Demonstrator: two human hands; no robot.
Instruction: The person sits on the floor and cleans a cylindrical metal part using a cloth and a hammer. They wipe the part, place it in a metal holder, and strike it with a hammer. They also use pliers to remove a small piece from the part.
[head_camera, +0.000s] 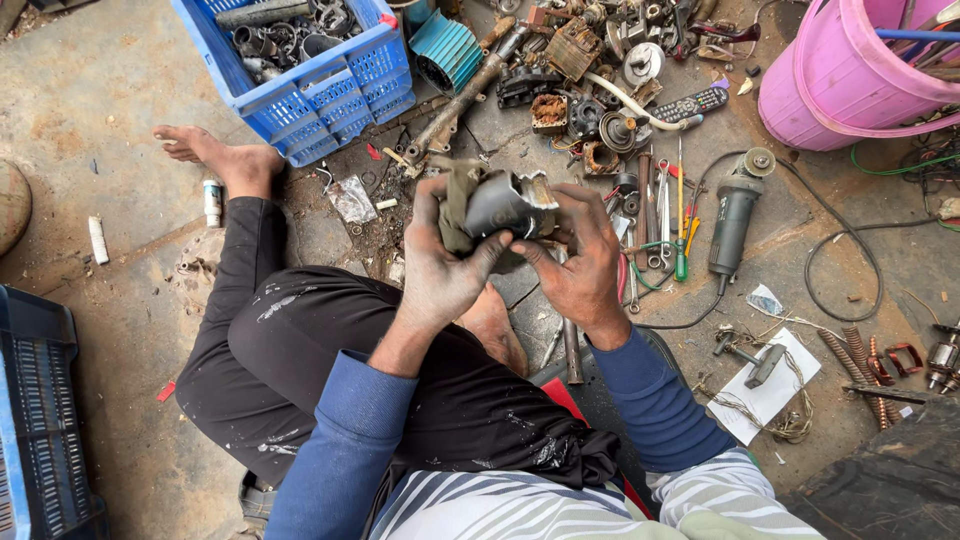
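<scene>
Concrete floor (130, 90) strewn with metal scrap | my left hand (440, 265) and right hand (580, 265) both clasp a grey metal casing (505, 205) with a rag (458, 200) over my lap | wiping looks underway, grime remains | angle grinder (735, 215) lies untouched just right

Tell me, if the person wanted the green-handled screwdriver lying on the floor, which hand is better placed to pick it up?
Probably the right hand. The green-handled screwdriver lies just to its right among the loose tools. The left hand sits on the far side of the grey metal housing, which both hands grip, and would have to cross over.
</scene>
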